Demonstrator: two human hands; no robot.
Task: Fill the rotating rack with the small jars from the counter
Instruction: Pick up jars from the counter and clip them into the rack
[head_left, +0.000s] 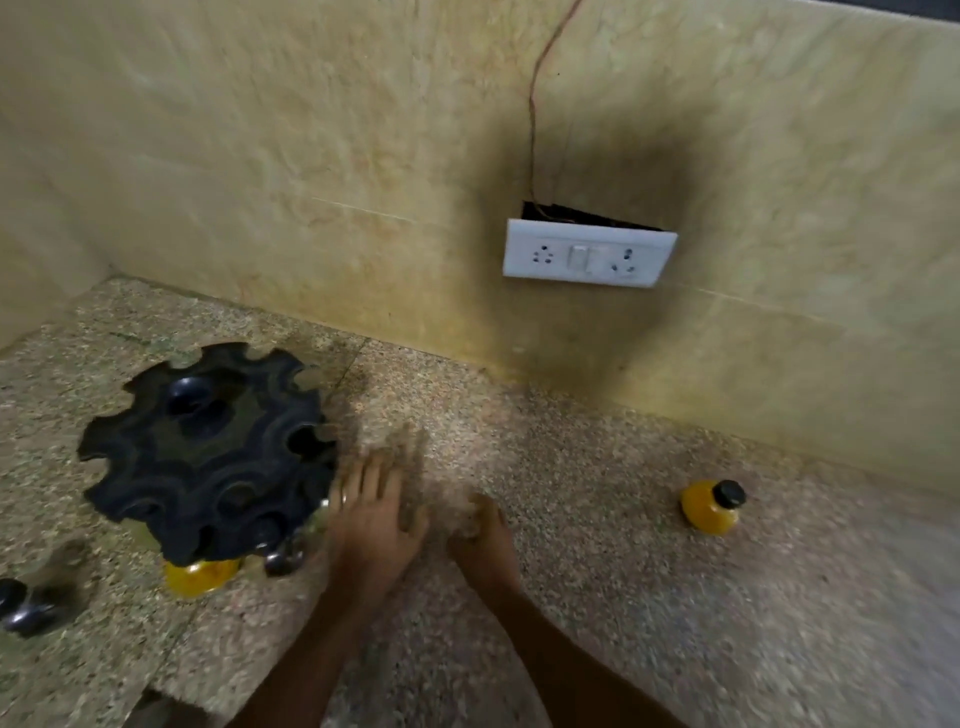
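Note:
The black rotating rack (208, 452) stands on the speckled counter at the left, and its scalloped top slots hold nothing. A yellow jar (200, 574) sits in its lower front edge, with a dark-lidded jar (285, 556) beside it. My left hand (374, 514) is blurred, fingers stretched out, right next to the rack's right side and that jar. Close to its right, my right hand (483, 535) rests low over the counter with fingers curled; nothing shows in it. Another yellow jar with a black lid (711, 506) stands alone far to the right.
A dark jar (21, 608) lies at the far left edge of the counter (623, 597). A white socket plate (589, 253) hangs on the beige tiled wall behind, with a thin wire running up from it. The counter's front edge shows at bottom left.

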